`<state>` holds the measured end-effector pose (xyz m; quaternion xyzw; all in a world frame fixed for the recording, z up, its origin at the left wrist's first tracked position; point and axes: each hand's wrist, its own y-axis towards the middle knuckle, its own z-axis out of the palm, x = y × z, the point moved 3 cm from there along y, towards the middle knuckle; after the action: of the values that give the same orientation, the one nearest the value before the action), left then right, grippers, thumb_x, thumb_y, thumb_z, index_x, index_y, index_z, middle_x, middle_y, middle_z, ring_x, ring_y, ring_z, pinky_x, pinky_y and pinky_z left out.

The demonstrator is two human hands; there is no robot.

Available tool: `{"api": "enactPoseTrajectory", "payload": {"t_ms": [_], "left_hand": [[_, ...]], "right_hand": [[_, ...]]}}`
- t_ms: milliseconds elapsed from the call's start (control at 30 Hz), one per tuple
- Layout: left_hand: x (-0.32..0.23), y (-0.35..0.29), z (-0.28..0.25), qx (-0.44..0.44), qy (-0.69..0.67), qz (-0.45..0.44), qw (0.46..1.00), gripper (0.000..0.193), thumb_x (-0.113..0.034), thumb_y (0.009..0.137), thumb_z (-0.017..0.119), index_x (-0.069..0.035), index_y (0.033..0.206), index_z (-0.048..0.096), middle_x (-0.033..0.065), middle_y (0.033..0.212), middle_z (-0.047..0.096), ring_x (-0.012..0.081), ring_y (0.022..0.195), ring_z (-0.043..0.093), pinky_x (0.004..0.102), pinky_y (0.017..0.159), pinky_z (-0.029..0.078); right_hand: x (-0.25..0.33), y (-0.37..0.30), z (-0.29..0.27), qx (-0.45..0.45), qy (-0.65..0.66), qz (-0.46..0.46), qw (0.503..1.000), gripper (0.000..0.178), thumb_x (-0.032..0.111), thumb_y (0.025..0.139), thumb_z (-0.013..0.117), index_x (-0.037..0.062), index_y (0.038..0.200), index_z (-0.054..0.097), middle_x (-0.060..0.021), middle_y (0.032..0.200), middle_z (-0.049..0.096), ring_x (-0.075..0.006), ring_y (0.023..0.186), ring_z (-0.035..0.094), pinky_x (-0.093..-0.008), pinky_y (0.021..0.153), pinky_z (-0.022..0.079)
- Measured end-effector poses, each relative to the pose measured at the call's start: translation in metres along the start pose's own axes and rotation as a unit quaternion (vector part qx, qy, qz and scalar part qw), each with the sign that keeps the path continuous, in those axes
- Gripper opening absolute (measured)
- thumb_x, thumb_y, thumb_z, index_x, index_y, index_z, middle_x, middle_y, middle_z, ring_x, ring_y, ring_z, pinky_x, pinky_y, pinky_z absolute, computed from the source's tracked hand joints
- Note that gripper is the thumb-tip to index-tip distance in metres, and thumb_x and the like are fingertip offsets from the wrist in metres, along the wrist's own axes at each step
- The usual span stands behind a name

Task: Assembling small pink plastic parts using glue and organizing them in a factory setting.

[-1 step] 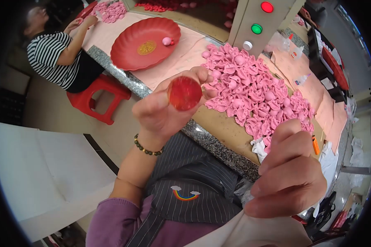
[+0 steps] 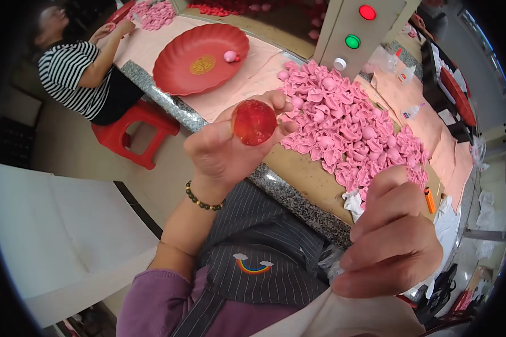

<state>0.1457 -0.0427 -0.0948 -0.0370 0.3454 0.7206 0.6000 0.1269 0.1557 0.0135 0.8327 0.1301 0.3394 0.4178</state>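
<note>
Lifts the red round piece (image 2: 254,122) very slightly since the earlier frame, still pinched between thumb and fingers of the left hand (image 2: 218,150), so not released. Curls the right hand (image 2: 394,240) before the pink pile (image 2: 343,126); cannot tell whether gripping anything.

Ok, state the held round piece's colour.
The piece in the left hand is red, best in head view.
</note>
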Motion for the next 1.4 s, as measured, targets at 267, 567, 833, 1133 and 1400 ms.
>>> {"api": "enactPoseTrajectory", "payload": {"t_ms": [267, 567, 833, 1133, 1400], "left_hand": [[0.007, 0.002, -0.011, -0.022, -0.034, -0.006, 0.999, 0.056, -0.034, 0.074, 0.059, 0.004, 0.115, 0.053, 0.0119, 0.120, 0.047, 0.0249, 0.117, 0.040, 0.0409, 0.100, 0.031], [0.009, 0.004, -0.016, -0.026, -0.056, -0.009, 0.998, 0.052, -0.032, 0.074, 0.060, 0.002, 0.113, 0.056, 0.0116, 0.121, 0.047, 0.0251, 0.118, 0.039, 0.0407, 0.101, 0.030], [0.005, -0.001, -0.014, -0.037, -0.053, -0.009, 0.998, 0.053, -0.032, 0.071, 0.061, 0.001, 0.112, 0.056, 0.0104, 0.119, 0.045, 0.0238, 0.117, 0.038, 0.0402, 0.103, 0.027], [-0.006, 0.005, -0.012, -0.035, -0.047, 0.005, 0.998, 0.057, -0.034, 0.068, 0.065, 0.000, 0.113, 0.056, 0.0094, 0.119, 0.044, 0.0251, 0.117, 0.037, 0.0416, 0.103, 0.026], [-0.040, 0.068, 0.020, 0.045, 0.016, 0.032, 0.998, 0.054, -0.039, 0.064, 0.076, -0.005, 0.103, 0.058, 0.0074, 0.120, 0.045, 0.0264, 0.118, 0.036, 0.0374, 0.106, 0.025]], "right_hand": [[-0.002, 0.002, 0.007, -0.006, 0.015, 0.024, 1.000, 0.009, 0.014, 0.068, 0.073, 0.0188, 0.073, 0.068, 0.0033, 0.080, 0.060, -0.0123, 0.070, 0.048, -0.0296, 0.064, 0.031], [0.001, 0.005, -0.002, 0.015, -0.002, 0.058, 0.998, 0.010, 0.013, 0.067, 0.074, 0.0193, 0.073, 0.069, 0.0043, 0.081, 0.060, -0.0125, 0.071, 0.048, -0.0298, 0.063, 0.031], [-0.002, 0.002, 0.002, 0.007, 0.036, 0.014, 0.999, 0.006, 0.014, 0.069, 0.072, 0.0156, 0.074, 0.070, 0.0017, 0.077, 0.061, -0.0137, 0.069, 0.048, -0.0312, 0.062, 0.032], [-0.004, 0.008, 0.000, 0.128, 0.126, -0.015, 0.984, 0.008, 0.012, 0.072, 0.069, 0.0072, 0.078, 0.070, -0.0043, 0.076, 0.062, -0.0185, 0.070, 0.052, -0.0357, 0.063, 0.037], [-0.028, -0.001, 0.019, 0.056, 0.051, 0.156, 0.985, 0.015, 0.010, 0.065, 0.071, 0.0040, 0.078, 0.066, -0.0084, 0.077, 0.058, -0.0236, 0.069, 0.054, -0.0352, 0.057, 0.040]]}}
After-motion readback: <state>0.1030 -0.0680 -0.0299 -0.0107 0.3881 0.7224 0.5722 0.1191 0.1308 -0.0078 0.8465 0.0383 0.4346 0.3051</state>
